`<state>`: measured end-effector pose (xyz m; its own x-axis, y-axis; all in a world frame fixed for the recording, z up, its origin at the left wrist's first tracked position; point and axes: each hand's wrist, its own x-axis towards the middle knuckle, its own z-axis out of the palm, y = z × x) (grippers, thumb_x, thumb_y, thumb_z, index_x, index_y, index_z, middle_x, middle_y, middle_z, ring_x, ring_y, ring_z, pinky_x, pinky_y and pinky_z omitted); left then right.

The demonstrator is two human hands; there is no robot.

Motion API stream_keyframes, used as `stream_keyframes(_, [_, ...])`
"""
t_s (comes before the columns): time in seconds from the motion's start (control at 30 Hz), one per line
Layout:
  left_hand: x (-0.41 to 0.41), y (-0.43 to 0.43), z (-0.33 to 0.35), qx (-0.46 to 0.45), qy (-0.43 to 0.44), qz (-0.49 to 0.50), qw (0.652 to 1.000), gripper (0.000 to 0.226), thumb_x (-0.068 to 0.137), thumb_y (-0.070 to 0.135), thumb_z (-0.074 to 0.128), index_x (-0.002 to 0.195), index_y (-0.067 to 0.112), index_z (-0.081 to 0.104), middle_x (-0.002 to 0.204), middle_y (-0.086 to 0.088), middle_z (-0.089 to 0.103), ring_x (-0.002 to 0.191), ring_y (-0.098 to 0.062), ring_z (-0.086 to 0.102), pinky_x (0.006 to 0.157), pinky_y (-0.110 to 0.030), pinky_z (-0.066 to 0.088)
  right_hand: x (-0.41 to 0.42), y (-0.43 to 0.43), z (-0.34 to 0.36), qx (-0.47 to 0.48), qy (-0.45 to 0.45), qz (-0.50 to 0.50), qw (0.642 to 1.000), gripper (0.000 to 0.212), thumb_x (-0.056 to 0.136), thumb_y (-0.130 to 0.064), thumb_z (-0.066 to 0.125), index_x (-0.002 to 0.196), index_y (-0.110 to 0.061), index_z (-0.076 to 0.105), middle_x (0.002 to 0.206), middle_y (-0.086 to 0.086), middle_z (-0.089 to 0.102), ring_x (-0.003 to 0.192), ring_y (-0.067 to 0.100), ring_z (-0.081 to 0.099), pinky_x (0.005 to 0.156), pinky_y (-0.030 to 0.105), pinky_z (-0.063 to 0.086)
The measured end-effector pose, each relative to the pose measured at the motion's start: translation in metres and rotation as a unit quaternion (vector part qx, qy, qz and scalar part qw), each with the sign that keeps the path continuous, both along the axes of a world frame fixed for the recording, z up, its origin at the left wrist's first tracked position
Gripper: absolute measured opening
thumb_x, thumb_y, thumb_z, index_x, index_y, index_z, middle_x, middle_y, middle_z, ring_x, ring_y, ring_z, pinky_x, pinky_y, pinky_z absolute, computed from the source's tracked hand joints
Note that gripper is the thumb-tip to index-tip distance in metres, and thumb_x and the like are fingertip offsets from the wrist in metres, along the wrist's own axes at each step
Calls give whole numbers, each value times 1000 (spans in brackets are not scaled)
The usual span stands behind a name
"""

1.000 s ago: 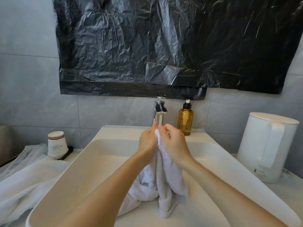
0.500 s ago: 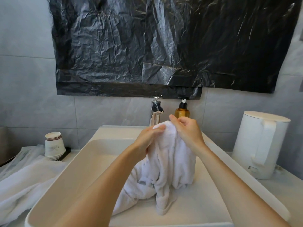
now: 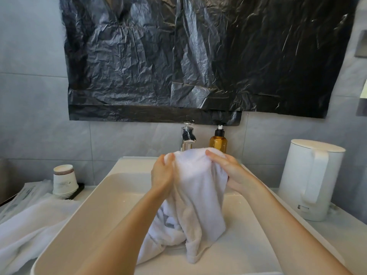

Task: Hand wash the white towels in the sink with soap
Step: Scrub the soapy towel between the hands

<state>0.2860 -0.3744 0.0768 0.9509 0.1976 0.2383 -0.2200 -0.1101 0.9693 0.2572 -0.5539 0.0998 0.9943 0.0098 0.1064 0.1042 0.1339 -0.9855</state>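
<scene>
A white towel (image 3: 198, 197) hangs bunched above the white rectangular sink (image 3: 93, 211), its lower end resting on the basin floor. My left hand (image 3: 162, 175) grips the towel's upper left part. My right hand (image 3: 228, 171) grips its upper right part, fingers curled over the top fold. Both hands are held just in front of the chrome tap (image 3: 187, 135). An amber soap pump bottle (image 3: 218, 141) stands right of the tap on the sink's back ledge. A second white towel (image 3: 25, 233) lies on the counter to the left, draped against the sink rim.
A stack of paper cups (image 3: 64, 180) stands on the left counter beside plastic-wrapped items (image 3: 25, 195). A white electric kettle (image 3: 311, 179) sits on the right counter. Black plastic sheeting (image 3: 198, 56) covers the wall above the tap.
My hands have moved apart along the towel's top, spreading the bunched fabric wider between them. The towel's top now covers the lower part of the tap from view.
</scene>
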Motion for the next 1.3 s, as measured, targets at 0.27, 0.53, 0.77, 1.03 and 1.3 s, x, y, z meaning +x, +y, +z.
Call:
stream_keyframes(0.27, [-14, -30, -11, 66, 0, -99, 993, 35, 104, 27, 38, 79, 14, 59, 76, -2, 64, 80, -22, 61, 56, -16, 47, -14, 70, -29, -229, -206, -215, 927, 36, 93, -41, 57, 74, -11, 54, 63, -3, 56, 60, 9, 53, 55, 18, 41])
stream_keyframes(0.53, [-24, -34, 2, -33, 30, -111, 993, 40, 105, 31, 35, 79, 14, 60, 74, -5, 65, 77, -21, 64, 62, -27, 48, -17, 82, -26, -227, -208, -275, 911, 30, 98, -34, 51, 74, -15, 50, 67, -2, 59, 63, 9, 54, 58, 21, 43])
stream_keyframes(0.77, [-30, -39, 3, -38, 43, -131, 990, 39, 104, 37, 34, 100, 13, 64, 100, -13, 70, 97, -25, 67, 83, -39, 54, -6, 71, -15, -203, -163, -306, 916, 33, 101, -35, 43, 84, -9, 56, 71, -5, 56, 72, 17, 54, 62, 28, 37])
stream_keyframes(1.03, [-32, -38, 2, -39, 48, -151, 987, 37, 105, 35, 34, 103, 11, 63, 97, -14, 71, 93, -25, 68, 79, -38, 55, -5, 69, -15, -214, -138, -300, 919, 25, 101, -36, 43, 90, -16, 53, 74, -9, 53, 78, 15, 56, 62, 21, 39])
stream_keyframes(1.3, [-33, -35, 6, -38, 34, -173, 984, 36, 104, 35, 37, 98, 12, 65, 85, -8, 70, 83, -20, 68, 73, -33, 54, -3, 68, -11, -176, -146, -316, 921, 23, 99, -32, 48, 84, -17, 55, 71, -8, 54, 70, 11, 54, 59, 22, 39])
